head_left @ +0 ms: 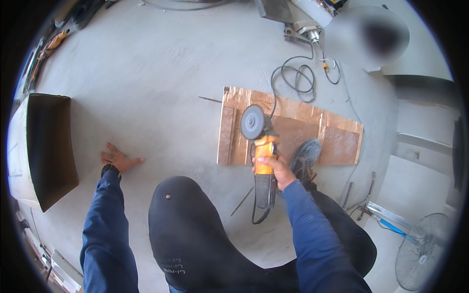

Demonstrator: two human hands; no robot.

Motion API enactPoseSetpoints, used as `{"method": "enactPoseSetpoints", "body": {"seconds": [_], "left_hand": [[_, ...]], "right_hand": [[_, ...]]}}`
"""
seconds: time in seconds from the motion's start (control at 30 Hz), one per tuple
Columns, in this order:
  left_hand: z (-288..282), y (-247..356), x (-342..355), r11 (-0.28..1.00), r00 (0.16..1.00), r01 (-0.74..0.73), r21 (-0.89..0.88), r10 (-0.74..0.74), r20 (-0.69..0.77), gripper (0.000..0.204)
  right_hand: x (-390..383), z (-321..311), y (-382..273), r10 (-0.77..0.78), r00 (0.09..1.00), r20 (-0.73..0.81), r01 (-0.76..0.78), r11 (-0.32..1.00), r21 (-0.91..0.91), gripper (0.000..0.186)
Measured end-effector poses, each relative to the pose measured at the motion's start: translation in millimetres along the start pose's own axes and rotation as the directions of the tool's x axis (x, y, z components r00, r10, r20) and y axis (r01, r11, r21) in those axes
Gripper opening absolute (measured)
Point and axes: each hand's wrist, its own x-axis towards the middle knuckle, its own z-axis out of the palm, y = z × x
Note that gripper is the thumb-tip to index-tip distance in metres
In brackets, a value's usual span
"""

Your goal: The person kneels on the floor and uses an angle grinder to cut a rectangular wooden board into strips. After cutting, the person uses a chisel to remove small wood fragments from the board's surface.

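Note:
My right hand (pixel 271 167) grips a yellow and black angle grinder (pixel 264 151) with a grey disc (pixel 252 122), held over a wooden board (pixel 342 146) on the grey floor. My right foot, in a dark shoe (pixel 305 154), rests on that board. A black cord runs from the grinder. My left hand (pixel 118 157) has its fingers spread on the floor beside an open cardboard box (pixel 20 151). A thin rod (pixel 242 201) lies below the board, and another (pixel 209 99) pokes out at its upper left.
Tools (pixel 51 44) line the upper left edge. A coiled cable (pixel 298 83) lies above the board, near hardware (pixel 308 31) and a blurred area (pixel 366 36). At the right are pale panels (pixel 415 180), metal bars (pixel 348 195) and a standing fan (pixel 422 251).

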Motion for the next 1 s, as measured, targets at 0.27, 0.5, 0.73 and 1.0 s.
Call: {"method": "enactPoseSetpoints", "body": {"seconds": [0.27, 0.5, 0.73, 1.0], "left_hand": [[-4.0, -12.6, -16.6, 1.000, 1.000, -0.004, -0.020, 0.004, -0.007, 0.176], [-9.5, -6.4, -19.8, 1.000, 1.000, -0.002, -0.002, 0.002, 0.000, 0.174], [-5.3, -4.2, -15.9, 1.000, 1.000, 0.009, 0.030, -0.008, -0.013, 0.174], [-4.0, -0.7, -19.5, 1.000, 1.000, -0.003, 0.005, 0.003, 0.016, 0.173]], "right_hand": [[17.5, 19.4, -6.7, 0.028, 0.996, -0.082, -0.028, 1.000, 0.006, 0.046], [42.6, 38.9, -10.5, -0.063, 0.979, -0.196, 0.045, 0.994, -0.096, 0.043], [58.8, 40.4, -8.2, -0.033, 0.973, -0.230, 0.008, 0.994, -0.109, 0.048], [66.4, 42.5, -7.0, -0.030, 0.966, -0.256, -0.003, 0.992, -0.125, 0.051]]}}
